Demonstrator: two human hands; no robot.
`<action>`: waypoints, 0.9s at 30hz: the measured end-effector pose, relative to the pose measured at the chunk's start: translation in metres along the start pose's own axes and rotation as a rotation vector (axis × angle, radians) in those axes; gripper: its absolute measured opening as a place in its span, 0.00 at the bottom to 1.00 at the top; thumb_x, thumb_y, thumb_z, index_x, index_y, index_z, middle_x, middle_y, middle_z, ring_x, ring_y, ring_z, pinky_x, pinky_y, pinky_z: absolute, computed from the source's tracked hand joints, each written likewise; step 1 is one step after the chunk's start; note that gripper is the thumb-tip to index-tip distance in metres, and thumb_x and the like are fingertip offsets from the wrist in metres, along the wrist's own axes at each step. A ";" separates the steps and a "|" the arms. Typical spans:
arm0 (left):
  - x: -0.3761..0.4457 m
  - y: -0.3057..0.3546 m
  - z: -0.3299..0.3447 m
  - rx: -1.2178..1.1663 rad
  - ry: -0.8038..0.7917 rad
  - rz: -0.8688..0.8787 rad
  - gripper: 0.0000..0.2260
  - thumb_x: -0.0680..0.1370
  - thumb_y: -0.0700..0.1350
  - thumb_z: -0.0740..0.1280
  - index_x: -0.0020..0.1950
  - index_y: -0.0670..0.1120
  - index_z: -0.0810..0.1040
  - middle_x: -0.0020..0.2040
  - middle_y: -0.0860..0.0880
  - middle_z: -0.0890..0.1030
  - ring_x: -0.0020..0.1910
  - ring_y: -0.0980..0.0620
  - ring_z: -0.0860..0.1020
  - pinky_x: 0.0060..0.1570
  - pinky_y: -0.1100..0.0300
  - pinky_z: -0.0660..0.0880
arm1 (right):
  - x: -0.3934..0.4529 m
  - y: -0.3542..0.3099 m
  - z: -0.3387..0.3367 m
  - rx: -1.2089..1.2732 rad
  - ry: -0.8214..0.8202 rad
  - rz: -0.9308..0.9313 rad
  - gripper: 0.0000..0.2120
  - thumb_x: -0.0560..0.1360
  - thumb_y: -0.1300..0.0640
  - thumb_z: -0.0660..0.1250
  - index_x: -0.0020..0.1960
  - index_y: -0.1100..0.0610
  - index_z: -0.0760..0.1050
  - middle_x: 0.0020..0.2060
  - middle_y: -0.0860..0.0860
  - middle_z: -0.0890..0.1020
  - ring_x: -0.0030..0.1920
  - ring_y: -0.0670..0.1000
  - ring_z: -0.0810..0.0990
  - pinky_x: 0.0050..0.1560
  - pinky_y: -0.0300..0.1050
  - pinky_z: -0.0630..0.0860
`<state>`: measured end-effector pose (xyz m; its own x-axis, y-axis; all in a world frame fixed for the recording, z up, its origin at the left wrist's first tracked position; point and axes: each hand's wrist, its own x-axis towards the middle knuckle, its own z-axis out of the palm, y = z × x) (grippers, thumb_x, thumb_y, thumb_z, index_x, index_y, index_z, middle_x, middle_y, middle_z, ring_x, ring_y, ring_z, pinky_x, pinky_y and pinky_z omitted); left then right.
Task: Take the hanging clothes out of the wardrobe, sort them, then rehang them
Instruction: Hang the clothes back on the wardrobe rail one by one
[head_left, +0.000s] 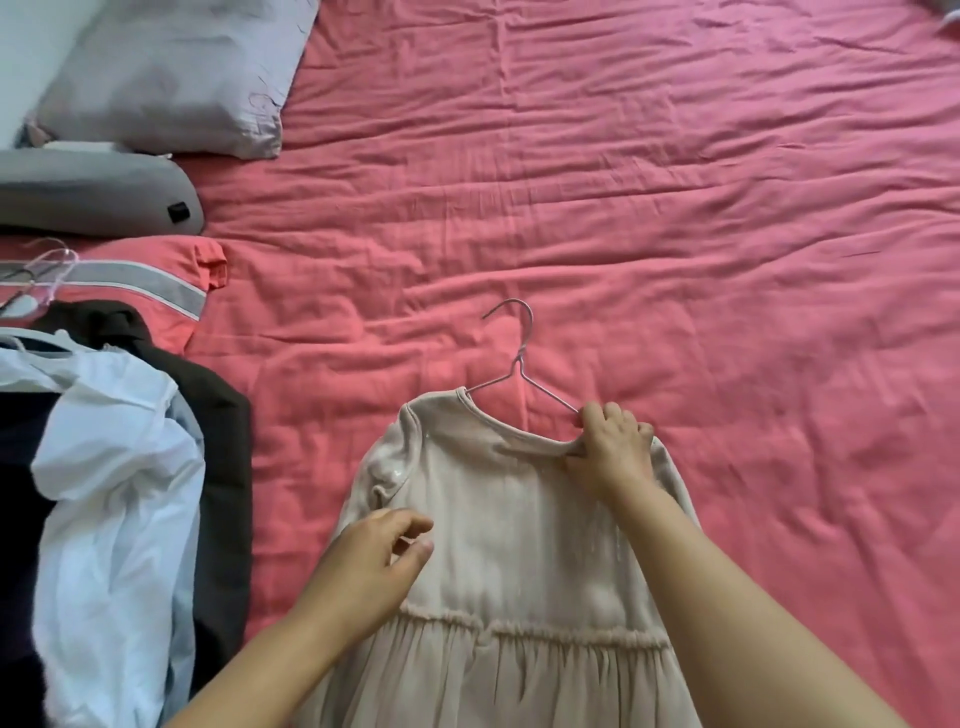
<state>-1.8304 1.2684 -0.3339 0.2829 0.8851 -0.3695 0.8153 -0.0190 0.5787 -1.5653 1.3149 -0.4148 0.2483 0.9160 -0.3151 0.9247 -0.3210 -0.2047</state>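
Pink crumpled bedsheet (675, 208) carries a beige gathered dress (519, 545), lying flat under both hands. The right hand (610, 447) pinches its neckline together with the thin wire hanger (519, 364); the left hand (374, 561) hovers, fingers loosely apart. I judge the hanger is being fitted or removed; next the other shoulder needs attention.

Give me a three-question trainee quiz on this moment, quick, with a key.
1. True or false: the wire hanger is fully out of the beige dress.
2. Which hand grips the dress's neckline and hanger arm?
A. left hand
B. right hand
3. Fill in: the pile of clothes lies on the dress's ___ side in the view.

Key: 1 false; 2 B; 3 left.
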 end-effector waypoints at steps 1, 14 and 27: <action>-0.003 0.003 -0.005 0.013 -0.006 0.016 0.08 0.77 0.45 0.67 0.56 0.50 0.79 0.50 0.57 0.78 0.47 0.64 0.76 0.46 0.74 0.68 | -0.009 -0.003 -0.007 0.046 0.037 0.010 0.16 0.69 0.53 0.66 0.55 0.54 0.68 0.52 0.52 0.73 0.57 0.56 0.70 0.53 0.49 0.60; -0.077 0.043 -0.083 0.198 0.216 0.390 0.29 0.73 0.63 0.53 0.68 0.50 0.72 0.66 0.50 0.75 0.70 0.52 0.64 0.69 0.50 0.51 | -0.258 -0.067 -0.121 0.530 0.296 0.244 0.15 0.65 0.50 0.73 0.34 0.51 0.66 0.28 0.44 0.75 0.33 0.41 0.68 0.44 0.45 0.65; -0.266 0.028 -0.203 -0.088 0.233 1.217 0.13 0.78 0.58 0.59 0.41 0.52 0.75 0.32 0.57 0.77 0.32 0.57 0.72 0.39 0.62 0.66 | -0.573 -0.231 -0.165 0.624 0.717 0.603 0.17 0.53 0.37 0.66 0.36 0.45 0.71 0.29 0.46 0.76 0.37 0.48 0.75 0.39 0.43 0.68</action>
<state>-1.9848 1.1268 -0.0721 0.7274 0.3759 0.5741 0.0470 -0.8619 0.5049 -1.8736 0.9039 -0.0344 0.9004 0.4327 0.0450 0.3412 -0.6382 -0.6901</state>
